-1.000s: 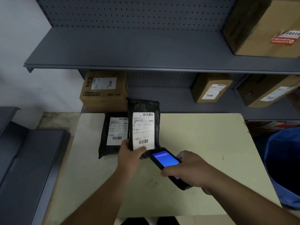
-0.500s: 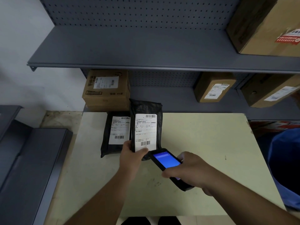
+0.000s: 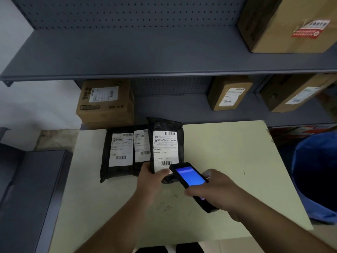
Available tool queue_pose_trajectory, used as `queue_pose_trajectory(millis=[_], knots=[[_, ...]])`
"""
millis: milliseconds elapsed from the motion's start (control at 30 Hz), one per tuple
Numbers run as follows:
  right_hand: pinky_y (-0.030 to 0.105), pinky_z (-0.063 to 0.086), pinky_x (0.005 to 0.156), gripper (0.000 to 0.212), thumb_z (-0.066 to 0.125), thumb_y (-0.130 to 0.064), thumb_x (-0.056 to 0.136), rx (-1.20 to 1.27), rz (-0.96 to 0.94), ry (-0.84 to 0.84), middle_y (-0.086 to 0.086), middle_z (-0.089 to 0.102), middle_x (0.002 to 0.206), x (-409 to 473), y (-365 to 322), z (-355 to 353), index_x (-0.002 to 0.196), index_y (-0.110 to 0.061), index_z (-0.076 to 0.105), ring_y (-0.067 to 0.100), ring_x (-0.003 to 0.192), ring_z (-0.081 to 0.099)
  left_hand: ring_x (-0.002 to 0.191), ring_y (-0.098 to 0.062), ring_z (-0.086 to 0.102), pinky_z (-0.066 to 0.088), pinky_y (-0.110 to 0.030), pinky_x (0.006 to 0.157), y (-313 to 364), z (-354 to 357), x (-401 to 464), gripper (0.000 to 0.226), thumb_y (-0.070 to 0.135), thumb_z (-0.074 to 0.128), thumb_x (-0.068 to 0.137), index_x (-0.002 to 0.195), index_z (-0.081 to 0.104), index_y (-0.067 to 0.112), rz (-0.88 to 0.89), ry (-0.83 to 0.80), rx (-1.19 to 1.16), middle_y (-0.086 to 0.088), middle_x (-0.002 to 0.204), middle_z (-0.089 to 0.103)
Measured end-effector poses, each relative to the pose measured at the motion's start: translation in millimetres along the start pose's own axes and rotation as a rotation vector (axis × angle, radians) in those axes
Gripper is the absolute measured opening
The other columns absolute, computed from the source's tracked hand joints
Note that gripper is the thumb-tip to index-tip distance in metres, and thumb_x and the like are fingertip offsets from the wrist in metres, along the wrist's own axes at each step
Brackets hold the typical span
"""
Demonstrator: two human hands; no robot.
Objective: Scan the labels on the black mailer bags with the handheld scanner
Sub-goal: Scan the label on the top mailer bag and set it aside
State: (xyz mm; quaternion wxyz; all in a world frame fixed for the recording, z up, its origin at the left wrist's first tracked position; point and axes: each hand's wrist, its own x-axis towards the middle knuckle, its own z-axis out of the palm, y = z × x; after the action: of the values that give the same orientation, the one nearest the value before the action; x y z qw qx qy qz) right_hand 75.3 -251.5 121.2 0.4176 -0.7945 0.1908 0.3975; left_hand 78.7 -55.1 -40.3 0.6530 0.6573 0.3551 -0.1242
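My left hand [image 3: 152,177] grips the bottom edge of a black mailer bag [image 3: 165,143] and holds it upright, its white label with barcodes facing me. My right hand [image 3: 217,191] holds a black handheld scanner [image 3: 190,178] with a lit blue screen; its top end points at the lower barcode of that label, almost touching it. Two more black mailer bags lie flat on the pale table [image 3: 218,161] just left of the held one: one with a full label [image 3: 118,152] and one partly hidden behind the held bag [image 3: 141,145].
Grey metal shelves [image 3: 145,57] rise behind the table, carrying cardboard boxes [image 3: 105,101] [image 3: 229,94] [image 3: 291,22] with labels. A blue bin [image 3: 317,176] stands to the right of the table. A dark grey surface [image 3: 27,189] sits at the left.
The held bag has shifted to the right with my left hand, uncovering a second flat bag behind it. The scanner has come closer to the label's lower barcode.
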Motion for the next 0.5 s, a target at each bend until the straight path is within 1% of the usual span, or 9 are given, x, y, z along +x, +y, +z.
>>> queue_pose_trajectory(millis=[100, 167, 233, 267, 333, 367, 400, 467, 500], knots=[[0.021, 0.042, 0.049, 0.045, 0.087, -0.027, 0.076, 0.023, 0.015, 0.015, 0.001, 0.063, 0.073, 3, 12, -14, 0.113, -0.009, 0.066, 0.015, 0.059, 0.055, 0.093, -0.018, 0.078, 0.064, -0.041, 0.083, -4, 20, 2, 0.059, 0.026, 0.086, 0.061, 0.116, 0.068, 0.018, -0.022, -0.022, 0.049, 0.002, 0.104, 0.081], [0.021, 0.043, 0.051, 0.045, 0.087, -0.028, 0.076, 0.032, 0.027, 0.031, 0.000, 0.064, 0.073, 7, 20, -24, 0.111, -0.010, 0.066, 0.014, 0.058, 0.056, 0.094, -0.018, 0.077, 0.063, -0.042, 0.085, -8, 34, 4, 0.055, 0.025, 0.087, 0.065, 0.115, 0.067, 0.018, -0.031, -0.021, 0.073, 0.002, 0.105, 0.080], [0.023, 0.044, 0.052, 0.044, 0.087, -0.028, 0.075, 0.053, 0.041, 0.047, 0.000, 0.066, 0.075, 10, 29, -33, 0.109, -0.014, 0.064, 0.014, 0.060, 0.057, 0.093, -0.017, 0.076, 0.063, -0.040, 0.082, -11, 47, 5, 0.050, 0.022, 0.087, 0.070, 0.115, 0.066, 0.017, -0.051, -0.030, 0.084, 0.001, 0.105, 0.079], [0.023, 0.045, 0.052, 0.044, 0.087, -0.029, 0.074, 0.066, 0.045, 0.055, 0.000, 0.066, 0.075, 12, 33, -39, 0.108, -0.015, 0.064, 0.014, 0.060, 0.058, 0.091, -0.016, 0.075, 0.061, -0.036, 0.077, -12, 55, 5, 0.046, 0.019, 0.086, 0.072, 0.114, 0.066, 0.017, -0.059, -0.035, 0.085, 0.000, 0.104, 0.079], [0.024, 0.045, 0.052, 0.044, 0.087, -0.028, 0.073, 0.084, 0.053, 0.072, 0.000, 0.067, 0.074, 16, 41, -47, 0.107, -0.014, 0.064, 0.015, 0.058, 0.058, 0.087, -0.013, 0.073, 0.056, -0.029, 0.069, -13, 67, 6, 0.034, 0.012, 0.084, 0.078, 0.106, 0.066, 0.020, -0.073, -0.038, 0.100, 0.003, 0.097, 0.077], [0.024, 0.045, 0.051, 0.044, 0.086, -0.029, 0.072, 0.091, 0.058, 0.082, 0.000, 0.066, 0.072, 18, 46, -52, 0.106, -0.013, 0.064, 0.015, 0.056, 0.057, 0.085, -0.012, 0.072, 0.056, -0.028, 0.068, -13, 75, 7, 0.029, 0.010, 0.083, 0.079, 0.101, 0.067, 0.021, -0.079, -0.045, 0.102, 0.005, 0.093, 0.077], [0.024, 0.044, 0.051, 0.045, 0.086, -0.030, 0.070, 0.094, 0.062, 0.088, -0.001, 0.065, 0.069, 20, 50, -56, 0.105, -0.012, 0.065, 0.014, 0.054, 0.056, 0.084, -0.013, 0.074, 0.058, -0.029, 0.071, -14, 81, 8, 0.029, 0.011, 0.083, 0.077, 0.100, 0.069, 0.022, -0.090, -0.051, 0.110, 0.004, 0.092, 0.078], [0.025, 0.044, 0.050, 0.047, 0.086, -0.033, 0.066, 0.100, 0.075, 0.098, -0.002, 0.064, 0.066, 25, 58, -64, 0.102, -0.011, 0.065, 0.013, 0.051, 0.054, 0.089, -0.017, 0.077, 0.061, -0.032, 0.076, -17, 93, 12, 0.043, 0.023, 0.085, 0.068, 0.109, 0.073, 0.019, -0.107, -0.072, 0.152, 0.000, 0.099, 0.081], [0.025, 0.044, 0.050, 0.048, 0.086, -0.033, 0.065, 0.108, 0.084, 0.102, -0.003, 0.064, 0.066, 28, 62, -69, 0.102, -0.012, 0.065, 0.013, 0.051, 0.055, 0.089, -0.017, 0.078, 0.061, -0.032, 0.075, -17, 99, 13, 0.046, 0.025, 0.084, 0.066, 0.110, 0.075, 0.018, -0.110, -0.083, 0.167, 0.000, 0.100, 0.082]])
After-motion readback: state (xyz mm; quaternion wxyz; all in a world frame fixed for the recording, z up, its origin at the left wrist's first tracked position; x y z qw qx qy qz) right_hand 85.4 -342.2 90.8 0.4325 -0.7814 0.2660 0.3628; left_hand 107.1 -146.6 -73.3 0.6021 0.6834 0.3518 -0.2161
